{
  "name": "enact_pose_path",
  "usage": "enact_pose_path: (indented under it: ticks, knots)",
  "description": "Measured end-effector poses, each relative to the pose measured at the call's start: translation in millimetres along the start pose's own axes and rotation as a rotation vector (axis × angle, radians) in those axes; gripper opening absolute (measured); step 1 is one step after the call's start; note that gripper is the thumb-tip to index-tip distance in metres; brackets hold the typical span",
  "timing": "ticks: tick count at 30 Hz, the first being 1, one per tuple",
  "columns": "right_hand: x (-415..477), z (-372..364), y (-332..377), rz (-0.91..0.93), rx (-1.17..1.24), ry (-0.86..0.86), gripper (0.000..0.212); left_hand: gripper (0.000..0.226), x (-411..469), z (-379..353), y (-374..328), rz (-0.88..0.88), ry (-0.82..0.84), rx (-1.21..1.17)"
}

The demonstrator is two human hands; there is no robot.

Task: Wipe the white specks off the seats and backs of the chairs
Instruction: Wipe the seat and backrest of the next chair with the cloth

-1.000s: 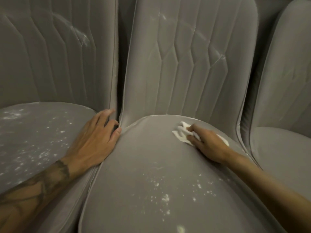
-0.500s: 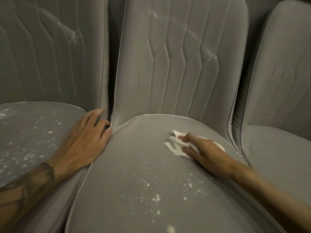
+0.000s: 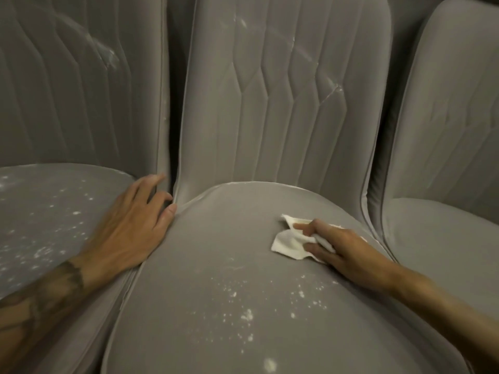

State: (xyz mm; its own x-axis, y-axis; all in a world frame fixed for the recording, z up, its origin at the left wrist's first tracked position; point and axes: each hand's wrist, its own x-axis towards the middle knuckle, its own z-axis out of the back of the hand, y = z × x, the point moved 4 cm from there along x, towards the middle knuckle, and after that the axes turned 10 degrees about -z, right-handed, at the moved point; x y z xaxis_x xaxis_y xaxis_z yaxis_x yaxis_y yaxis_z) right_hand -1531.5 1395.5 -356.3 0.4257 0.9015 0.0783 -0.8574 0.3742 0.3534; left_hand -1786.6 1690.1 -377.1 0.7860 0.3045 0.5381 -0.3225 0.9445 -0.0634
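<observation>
Head view: right hand (image 3: 343,248) pinches white cloth (image 3: 287,242) on middle seat (image 3: 216,255); left hand (image 3: 129,225) lies flat, fingers spread.

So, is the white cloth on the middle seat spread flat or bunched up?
Bunched: the cloth lies crumpled under the right hand, which grips it.

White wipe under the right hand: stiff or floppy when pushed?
Likely floppy: the white wipe lies crumpled and folded under the right hand. Probably light, apt to bunch as it drags over the middle seat.
</observation>
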Motion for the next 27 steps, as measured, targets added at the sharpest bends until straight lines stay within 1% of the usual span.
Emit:
enact_pose_path:
  ticks: [2, 5, 6, 7, 9, 11, 12, 14, 18, 19, 20, 22, 24, 25, 27]
  knots:
    - [6.4, 11.4, -18.1, -0.061, -0.023, -0.003, 0.03, 0.045, 0.8, 0.1, -0.2, 0.002, -0.002, -0.001]
    - [24.0, 28.1, -46.4, -0.271, -0.022, -0.097, 0.026, 0.045, 1.3, 0.1, -0.1, 0.006, -0.003, 0.005]
    - [26.1, 26.8, -46.1, -0.299, -0.035, -0.123, 0.026, 0.045, 1.3, 0.3, 0.1, 0.006, -0.002, 0.006]
    - [24.4, 22.4, -40.6, -0.292, -0.045, -0.14, 0.026, 0.045, 1.5, 0.3, 0.6, 0.006, 0.0, 0.003]
    - [7.2, 8.8, -20.9, -0.191, -0.031, -0.152, 0.025, 0.046, 1.4, 0.4, 0.5, 0.008, -0.002, -0.002]
    - [-16.6, 0.0, -1.5, -0.073, -0.005, -0.117, 0.025, 0.045, 1.1, -0.1, 1.0, 0.014, 0.002, -0.005]
    - [-24.2, -0.1, -0.1, -0.05, -0.002, -0.092, 0.023, 0.045, 1.8, -0.2, 1.7, 0.017, 0.007, -0.008]
    - [-24.6, 8.0, -11.7, -0.083, -0.024, -0.059, 0.021, 0.046, 2.6, -0.1, 1.0, 0.014, 0.015, -0.013]
    - [1.4, 26.9, -45.2, -0.332, -0.044, -0.121, 0.029, 0.048, 2.4, 2.0, -2.7, 0.02, 0.008, -0.01]
    - [4.8, 25.6, -42.0, -0.353, -0.047, -0.131, 0.028, 0.047, 2.3, 2.5, -2.8, 0.026, 0.011, -0.013]
    - [4.2, 21.4, -34.2, -0.332, -0.048, -0.133, 0.027, 0.047, 2.1, 2.8, -2.7, 0.028, 0.012, -0.016]
    - [-11.7, 9.1, -11.7, -0.189, -0.017, -0.118, 0.024, 0.047, 2.2, 2.4, -2.9, 0.021, 0.004, -0.016]
    - [-34.8, 1.7, 5.3, -0.06, 0.021, -0.062, 0.025, 0.047, 2.5, 1.9, -2.4, 0.015, 0.0, -0.013]
    - [-42.0, 1.7, 4.9, -0.041, 0.03, -0.022, 0.026, 0.048, 2.5, 1.4, -1.8, 0.013, 0.004, -0.011]
    - [-39.7, 10.4, -11.4, -0.076, 0.005, 0.023, 0.021, 0.049, 2.5, 0.6, -1.2, 0.007, 0.014, -0.01]
